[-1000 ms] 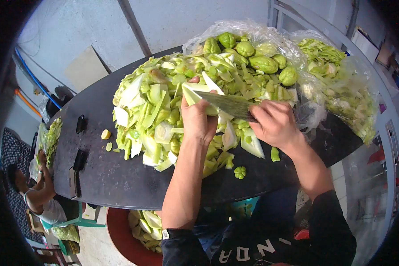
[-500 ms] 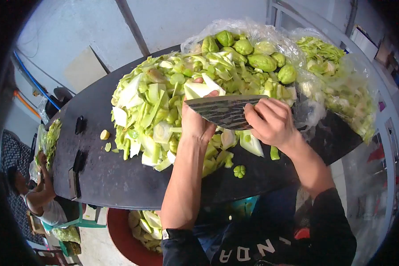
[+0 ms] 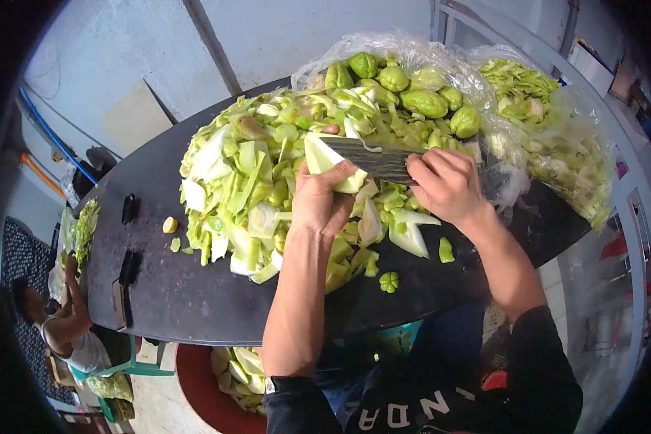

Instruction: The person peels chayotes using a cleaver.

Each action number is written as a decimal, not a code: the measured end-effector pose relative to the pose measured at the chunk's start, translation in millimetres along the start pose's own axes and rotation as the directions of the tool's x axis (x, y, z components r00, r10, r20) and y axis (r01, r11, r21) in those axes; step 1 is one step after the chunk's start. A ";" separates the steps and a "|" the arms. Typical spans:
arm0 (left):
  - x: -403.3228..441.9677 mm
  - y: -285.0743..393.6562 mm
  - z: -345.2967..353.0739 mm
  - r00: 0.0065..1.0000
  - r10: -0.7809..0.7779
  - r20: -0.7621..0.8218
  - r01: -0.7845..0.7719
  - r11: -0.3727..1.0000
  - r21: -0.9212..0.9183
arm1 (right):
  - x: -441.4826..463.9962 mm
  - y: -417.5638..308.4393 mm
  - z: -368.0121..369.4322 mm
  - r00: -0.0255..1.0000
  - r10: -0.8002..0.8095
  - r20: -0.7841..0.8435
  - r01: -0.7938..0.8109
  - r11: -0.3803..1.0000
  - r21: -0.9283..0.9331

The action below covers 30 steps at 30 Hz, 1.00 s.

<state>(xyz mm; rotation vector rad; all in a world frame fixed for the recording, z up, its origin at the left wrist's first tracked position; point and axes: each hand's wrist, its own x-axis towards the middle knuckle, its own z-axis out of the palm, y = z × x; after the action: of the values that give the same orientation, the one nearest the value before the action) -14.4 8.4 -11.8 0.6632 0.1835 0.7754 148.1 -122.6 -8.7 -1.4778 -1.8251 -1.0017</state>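
My left hand [image 3: 321,200] is closed around a peeled, pale green piece of chayote [image 3: 327,160], with the thumb lying across its near side. My right hand [image 3: 447,184] grips a wide dark-bladed knife [image 3: 387,162]; its handle is hidden in the fist. The blade points left and lies against the right side of the held piece, its tip hidden there. A thin pale strip [image 3: 364,139] hangs at the blade's upper edge. Below and behind my left hand spreads a large heap of green peels and cut chayote pieces [image 3: 231,173].
Whole chayotes [image 3: 423,103] lie in clear plastic behind the heap, beside a bag of green trimmings [image 3: 564,152]. On the dark table [image 3: 188,296] are black objects [image 3: 126,267]. Below it stands a red tub [image 3: 195,390] of cut pieces. Another person [image 3: 72,325] sits at far left.
The knife has swung from in front of my left hand to against the chayote piece, its blade turned flatter. The held piece has tilted, showing more of its side.
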 end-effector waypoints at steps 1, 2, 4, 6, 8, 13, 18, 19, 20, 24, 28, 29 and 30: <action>-0.2 0.6 1.0 0.999 -0.022 0.033 0.021 0.999 0.039 | 0.0 3.0 1.4 1.000 0.020 -0.003 -0.020 1.000 0.002; 0.5 -0.7 0.8 0.999 -0.025 0.034 0.024 0.999 0.025 | -0.3 5.6 2.1 1.000 0.019 -0.005 -0.019 1.000 0.000; -2.3 0.4 4.1 0.999 -0.043 0.029 0.041 0.998 0.052 | -1.1 10.8 3.7 0.996 0.078 0.051 -0.079 0.997 0.012; -4.8 3.1 6.6 0.998 -0.060 0.022 0.058 0.995 0.079 | -3.3 17.9 8.3 0.991 0.112 0.078 -0.112 0.994 -0.002; -6.2 5.7 7.0 0.992 -0.089 0.092 0.080 0.992 0.096 | -6.0 23.6 12.7 0.979 0.175 0.107 -0.175 0.985 -0.004; -3.6 3.9 4.2 0.996 -0.046 0.081 0.036 0.992 0.121 | -4.5 21.2 5.5 0.972 0.217 0.088 -0.217 0.976 -0.010; -1.5 5.9 -0.4 0.999 -0.032 0.037 0.029 0.995 0.098 | -2.2 14.8 -3.3 0.971 0.224 0.088 -0.226 0.974 0.017; -0.7 6.2 -1.9 0.998 -0.033 0.045 0.028 0.995 0.097 | 0.3 13.0 -5.6 0.985 0.166 0.050 -0.168 0.985 0.039; 0.0 5.9 -2.9 0.998 -0.035 0.054 0.030 0.995 0.096 | 1.6 11.2 -6.5 0.994 0.110 0.011 -0.111 0.992 0.058; 5.4 -0.6 -8.6 0.998 -0.063 0.023 0.065 0.991 -0.116 | 5.1 1.4 -5.9 0.988 -0.114 -0.107 0.121 0.991 0.063; 0.4 -0.1 -9.0 0.991 -0.099 0.095 0.109 0.987 -0.115 | 8.8 0.2 -4.2 0.977 -0.146 -0.156 0.163 0.981 0.103; -7.2 1.4 1.8 0.995 -0.091 0.037 0.095 0.989 -0.116 | 6.0 4.4 0.3 0.978 -0.144 -0.154 0.161 0.982 0.103; -1.1 -0.6 -9.1 0.990 -0.084 0.110 0.092 0.994 -0.066 | 2.1 10.2 8.1 0.996 -0.047 -0.075 0.054 0.993 0.103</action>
<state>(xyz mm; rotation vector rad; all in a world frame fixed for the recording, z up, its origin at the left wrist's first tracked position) -18.4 11.7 -19.5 0.6238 0.0862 0.6568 157.7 -113.6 -9.4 -1.3224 -1.8426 -0.9554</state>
